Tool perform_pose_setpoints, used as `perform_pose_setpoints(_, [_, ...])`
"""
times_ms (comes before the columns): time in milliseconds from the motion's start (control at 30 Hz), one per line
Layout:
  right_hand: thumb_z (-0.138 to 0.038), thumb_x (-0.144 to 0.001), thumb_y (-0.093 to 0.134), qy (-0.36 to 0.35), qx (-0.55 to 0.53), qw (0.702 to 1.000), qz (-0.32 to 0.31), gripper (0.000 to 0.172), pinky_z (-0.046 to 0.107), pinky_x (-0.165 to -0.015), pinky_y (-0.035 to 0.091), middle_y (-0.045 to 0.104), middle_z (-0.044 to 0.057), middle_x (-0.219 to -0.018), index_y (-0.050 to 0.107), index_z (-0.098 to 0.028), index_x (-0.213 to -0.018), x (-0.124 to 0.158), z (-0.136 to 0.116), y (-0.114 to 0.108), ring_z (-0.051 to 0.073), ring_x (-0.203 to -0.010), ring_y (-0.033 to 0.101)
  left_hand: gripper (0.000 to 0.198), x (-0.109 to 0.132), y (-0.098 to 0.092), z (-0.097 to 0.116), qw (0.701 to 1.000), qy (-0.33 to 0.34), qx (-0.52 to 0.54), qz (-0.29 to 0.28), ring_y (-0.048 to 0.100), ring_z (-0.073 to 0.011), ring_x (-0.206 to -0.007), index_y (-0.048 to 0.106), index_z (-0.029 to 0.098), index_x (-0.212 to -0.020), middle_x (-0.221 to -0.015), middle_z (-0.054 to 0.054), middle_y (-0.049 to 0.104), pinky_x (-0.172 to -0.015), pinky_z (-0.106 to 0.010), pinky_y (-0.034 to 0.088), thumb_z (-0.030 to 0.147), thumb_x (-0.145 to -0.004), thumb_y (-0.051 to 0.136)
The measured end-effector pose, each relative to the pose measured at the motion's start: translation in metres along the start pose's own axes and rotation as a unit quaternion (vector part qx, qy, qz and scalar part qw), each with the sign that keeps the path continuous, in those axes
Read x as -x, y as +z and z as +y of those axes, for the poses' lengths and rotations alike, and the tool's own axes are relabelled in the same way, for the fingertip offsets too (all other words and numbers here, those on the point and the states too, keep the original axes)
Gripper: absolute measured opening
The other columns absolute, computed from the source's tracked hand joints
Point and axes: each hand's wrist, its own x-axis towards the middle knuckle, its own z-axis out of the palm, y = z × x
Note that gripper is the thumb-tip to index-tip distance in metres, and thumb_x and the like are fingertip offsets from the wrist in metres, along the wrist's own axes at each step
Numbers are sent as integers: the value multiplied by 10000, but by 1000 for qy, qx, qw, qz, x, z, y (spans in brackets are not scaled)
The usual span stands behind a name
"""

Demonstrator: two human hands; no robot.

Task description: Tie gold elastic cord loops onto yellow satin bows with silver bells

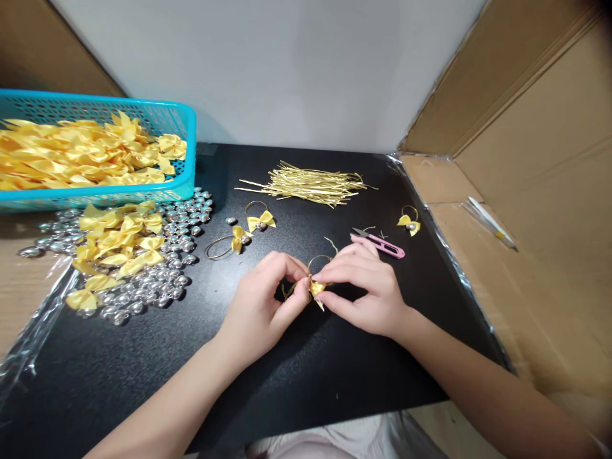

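Between my hands, above the black table, is a small yellow ribbon bow (317, 289) with a thin gold wire tie (316, 259) looping up behind it. My left hand (268, 299) pinches the tie and the bow's left side between thumb and forefinger. From the other side, my right hand (366, 287) closes its thumb and forefinger on the bow's right edge. The fingers cover part of the bow, and any bell on it is hidden. Just beyond my right fingers lie pink thread snips (389, 247), with bits of gold wire beside them.
A turquoise basket (189, 153) of yellow bows stands at the left, with silver bells (143, 294) and loose bows (127, 239) before it. Gold ties (315, 183) lie at the back. Looped bows with bells (261, 221) sit mid-table and right (410, 223). A white-handled cutter (492, 223) rests on cardboard.
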Motion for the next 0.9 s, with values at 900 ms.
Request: perform_pose_setpoints(900, [-153,-850,620,156,-232,957,75,105,353,-802,541,738,47,-820,707,-203,-822,3,-13,8,182,-831,661,116,4,3,3,982,-75,175,-6,614,-124,-751,562,195,-796,-811,-6,656,-704,-253,481,167,-909,562])
